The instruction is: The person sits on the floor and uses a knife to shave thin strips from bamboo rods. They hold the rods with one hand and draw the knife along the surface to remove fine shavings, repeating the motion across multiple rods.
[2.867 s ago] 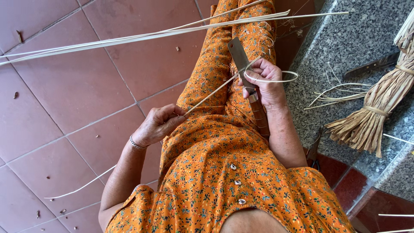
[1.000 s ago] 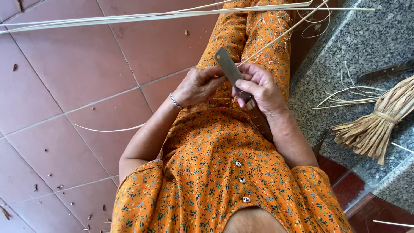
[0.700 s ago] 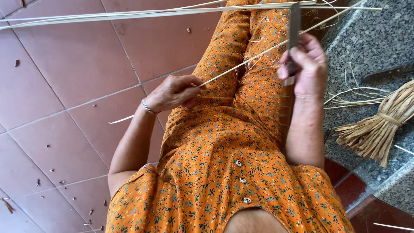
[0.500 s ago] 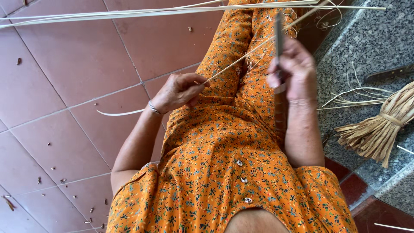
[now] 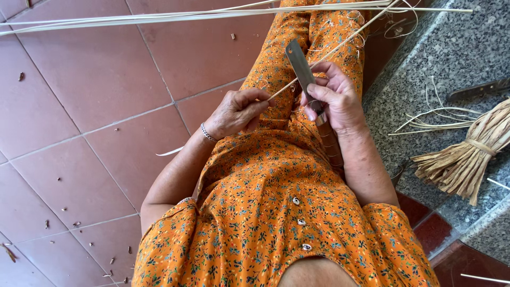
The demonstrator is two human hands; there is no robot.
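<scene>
A flat steel knife blade (image 5: 299,66) is gripped in the right hand (image 5: 333,98), fingers wrapped tight about the top of its long wooden handle (image 5: 330,144) — dull grey metal above, ringed brown wood below. The blade's long axis runs up and slightly left, squared tip pointing away from the body, the handle laid back along the right forearm. A thin pale cane strip (image 5: 325,55), smooth and straw-coloured, is pinched shut between the thumb and fingertips of the left hand (image 5: 235,111). The strip is stretched on a diagonal, from that pinch up to the right, across the blade just above the right hand's fingers and on over the knees. All of it is held above the lap, over an orange floral dress (image 5: 276,212) of soft printed cloth. Long pale cane lengths (image 5: 159,17) are laid nearly level across the top, over matte red floor tiles (image 5: 79,95) dotted with small chips. On the right, a speckled grey stone ledge (image 5: 457,53) carries a tied bundle of coarse tan fibre (image 5: 467,157) — frayed ends pointing lower left.
</scene>
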